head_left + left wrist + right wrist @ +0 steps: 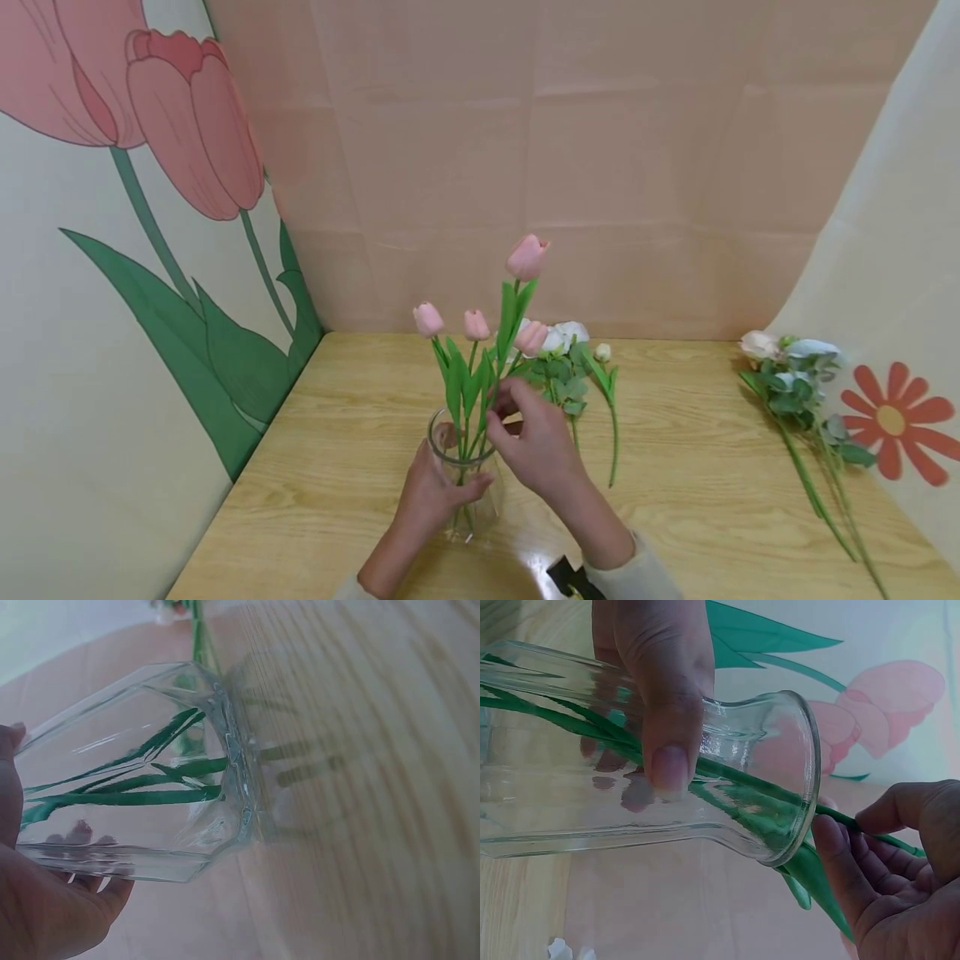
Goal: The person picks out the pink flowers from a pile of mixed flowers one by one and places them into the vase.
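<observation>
Around the clear glass vase [486, 504], my left hand [429, 492] grips the side, the thumb across its front. In the left wrist view the vase's faceted base [236, 772] stands on the wood, with several green stems [150, 799] inside. At the rim, my right hand [538, 437] pinches a green stem [836, 816] between thumb and fingers, the stem running into the vase mouth. The tallest pink tulip [527, 257] rises above this hand. Lower pink tulips, one at the left [428, 320], one in the middle [476, 326] and one at the right [531, 338], lean out of the vase.
Behind my right hand lie white flowers with grey-green leaves [566, 379] and a single white tulip [603, 353] on the wooden table [675, 500]. More stemmed flowers [795, 392] lie along the right edge. A black object [572, 579] shows by my right sleeve.
</observation>
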`<act>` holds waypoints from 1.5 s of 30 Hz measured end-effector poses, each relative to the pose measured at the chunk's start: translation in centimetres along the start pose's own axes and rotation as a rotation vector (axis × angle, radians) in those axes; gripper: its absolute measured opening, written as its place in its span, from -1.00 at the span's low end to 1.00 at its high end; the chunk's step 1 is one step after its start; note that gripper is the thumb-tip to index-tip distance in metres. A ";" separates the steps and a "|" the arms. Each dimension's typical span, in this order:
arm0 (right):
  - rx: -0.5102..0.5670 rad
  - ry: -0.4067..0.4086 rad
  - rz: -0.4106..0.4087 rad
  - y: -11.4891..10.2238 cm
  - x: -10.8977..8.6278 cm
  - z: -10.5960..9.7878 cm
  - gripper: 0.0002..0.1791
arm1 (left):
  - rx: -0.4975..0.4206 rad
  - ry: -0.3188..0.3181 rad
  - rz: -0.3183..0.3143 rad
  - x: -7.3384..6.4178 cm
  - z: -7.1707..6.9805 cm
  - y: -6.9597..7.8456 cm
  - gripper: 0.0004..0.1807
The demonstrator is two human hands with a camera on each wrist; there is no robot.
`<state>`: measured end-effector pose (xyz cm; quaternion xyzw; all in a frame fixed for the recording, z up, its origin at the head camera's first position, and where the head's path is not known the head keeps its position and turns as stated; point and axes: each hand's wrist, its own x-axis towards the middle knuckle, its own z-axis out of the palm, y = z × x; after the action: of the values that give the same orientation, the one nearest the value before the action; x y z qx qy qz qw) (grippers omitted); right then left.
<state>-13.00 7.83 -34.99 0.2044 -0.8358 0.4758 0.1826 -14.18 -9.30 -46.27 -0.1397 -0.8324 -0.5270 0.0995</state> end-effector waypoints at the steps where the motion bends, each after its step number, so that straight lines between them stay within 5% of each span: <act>1: -0.003 -0.006 0.002 0.0 0.0 0.0 -0.79 | -0.001 -0.001 0.001 0.0 0.0 0.0 -0.14; 45: -0.154 -0.105 -0.024 -0.7 -0.3 0.6 -0.80 | 0.021 0.007 -0.009 -0.2 0.0 0.1 -0.08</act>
<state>-12.40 7.06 -34.92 0.2246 -0.8758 0.3964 0.1595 -13.93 -9.26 -46.30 -0.1329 -0.8382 -0.5191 0.1016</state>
